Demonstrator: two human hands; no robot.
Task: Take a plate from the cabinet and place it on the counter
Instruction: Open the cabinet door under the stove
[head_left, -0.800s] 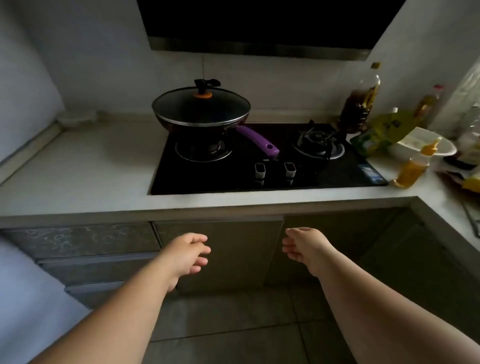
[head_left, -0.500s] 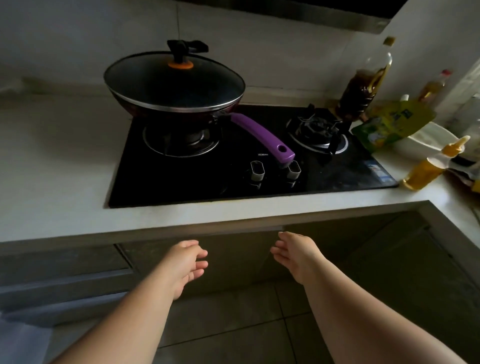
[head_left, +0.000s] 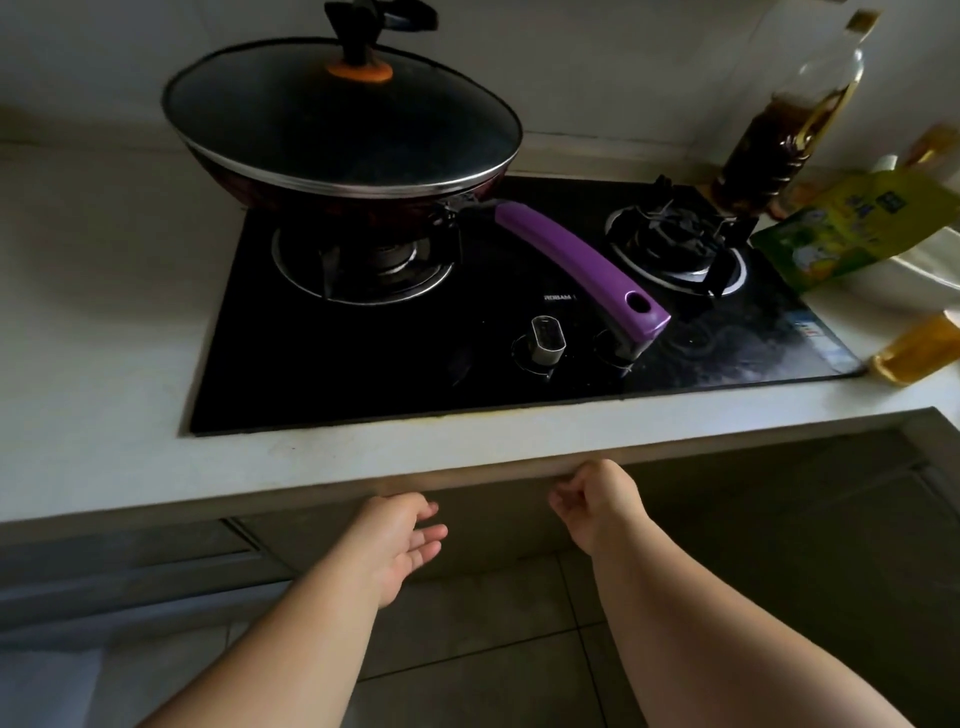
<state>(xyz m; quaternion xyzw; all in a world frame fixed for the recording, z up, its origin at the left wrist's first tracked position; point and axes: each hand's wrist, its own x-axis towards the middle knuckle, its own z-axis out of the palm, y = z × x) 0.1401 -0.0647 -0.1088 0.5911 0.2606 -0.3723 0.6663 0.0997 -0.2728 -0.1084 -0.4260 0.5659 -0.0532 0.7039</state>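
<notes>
Both bare forearms reach forward under the counter's front edge. The left hand (head_left: 397, 540) is loosely open, fingers slightly curled and spread, holding nothing, just in front of the cabinet (head_left: 488, 530) doors below the counter. The right hand (head_left: 597, 501) is curled more tightly, its fingers bent inward right at the underside of the counter (head_left: 104, 322) lip; whether it touches the door's top edge cannot be told. It holds nothing visible. The cabinet doors appear shut and dark, and no plate shows anywhere.

Above the hands, a black hob (head_left: 467, 332) is set into the pale counter, with two knobs near its front. A lidded wok (head_left: 343, 124) sits on the left burner, its purple handle (head_left: 576, 265) pointing out over the knobs. The right burner (head_left: 675, 244) is bare. At the far right stand an oil bottle (head_left: 795, 109), a yellow-green pouch (head_left: 857, 223) and a small yellow bottle (head_left: 919, 348).
</notes>
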